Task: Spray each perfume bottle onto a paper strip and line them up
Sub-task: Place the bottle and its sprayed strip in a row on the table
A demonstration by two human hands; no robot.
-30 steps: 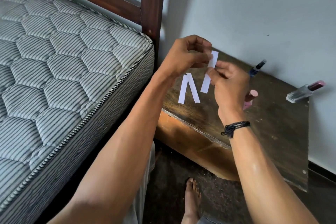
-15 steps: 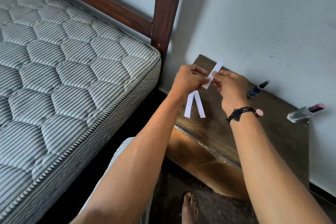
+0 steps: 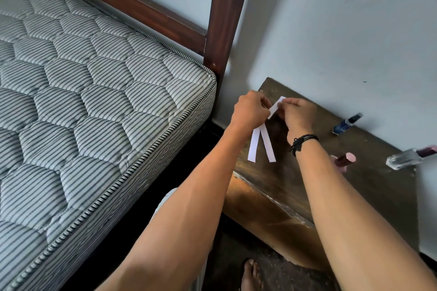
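Above the table [image 3: 295,186], left hand [image 3: 250,111] and right hand [image 3: 295,113] both pinching a half-hidden paper strip [image 3: 275,107].

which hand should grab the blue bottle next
The right hand, probably. The blue bottle stands on the table just to its right, while the left hand is farther off and pinches the paper strip, so it could simply hold that.

Striped quilted mattress [image 3: 82,106] lying in dark wooden bedframe [image 3: 227,19]; pale wall [image 3: 331,19] backing worn wooden table [image 3: 295,172]; dark floor [image 3: 272,274] showing below.
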